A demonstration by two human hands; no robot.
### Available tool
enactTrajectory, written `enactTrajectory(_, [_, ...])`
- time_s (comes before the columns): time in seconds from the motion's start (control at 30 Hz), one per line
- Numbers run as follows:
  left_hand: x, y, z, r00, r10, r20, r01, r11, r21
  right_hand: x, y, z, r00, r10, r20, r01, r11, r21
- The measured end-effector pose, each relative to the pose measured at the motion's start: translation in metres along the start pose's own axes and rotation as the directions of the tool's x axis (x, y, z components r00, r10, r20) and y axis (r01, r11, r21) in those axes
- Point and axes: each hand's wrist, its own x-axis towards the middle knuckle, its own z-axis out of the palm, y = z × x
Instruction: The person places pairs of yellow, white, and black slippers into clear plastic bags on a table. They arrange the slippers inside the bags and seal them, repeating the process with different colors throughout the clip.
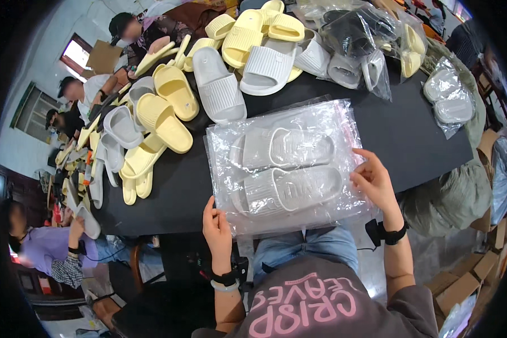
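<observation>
A pair of light grey slide slippers [298,188] lies side by side within clear plastic, with a ribbed surface showing through the glare. The clear plastic bag [222,163] rests flat at the table's near edge, and its layered edges look like more than one bag. At the bag's right edge, my right hand [374,183] pinches the film between thumb and fingers. My left hand [217,231] grips the lower left corner, its thumb and forefinger at the film's edge. Glare hides whether the slippers are fully inside the top bag.
Loose yellow slippers [166,121] and grey slippers [219,87] are heaped along the far and left side of the black table [411,124]. Bagged slippers [449,98] lie at the right, with bagged black ones [346,34] behind. Co-workers sit along the left. Cardboard boxes [467,281] stand at lower right.
</observation>
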Motion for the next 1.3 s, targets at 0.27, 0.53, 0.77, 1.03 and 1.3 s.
enactTrajectory(0.27, [0.0, 0.002, 0.001, 0.981, 0.194, -0.013, -0.18, 0.933, 0.31, -0.004, 0.026, -0.008, 0.989, -0.123, -0.087, 0.151, 0.791, 0.593])
enactTrajectory(0.53, [0.024, 0.024, 0.013, 0.945, 0.308, 0.106, -0.322, 0.933, 0.16, 0.02, 0.017, -0.029, 0.887, 0.006, 0.461, 0.074, 0.985, -0.155])
enactTrajectory(0.77, [0.035, 0.006, 0.052, 0.912, 0.353, 0.209, -0.404, 0.863, 0.303, 0.076, -0.031, 0.01, 0.623, -0.171, 0.763, 0.531, 0.809, -0.253])
enactTrajectory(1.03, [0.039, 0.008, 0.048, 0.903, 0.359, 0.237, -0.42, 0.855, 0.305, 0.096, -0.024, 0.095, 0.393, -0.255, 0.884, 0.819, 0.533, -0.21])
enactTrajectory(1.3, [0.044, -0.005, 0.047, 0.966, 0.207, 0.156, -0.222, 0.972, 0.083, 0.112, 0.0, 0.069, 0.454, -0.271, 0.849, 0.816, 0.509, -0.274])
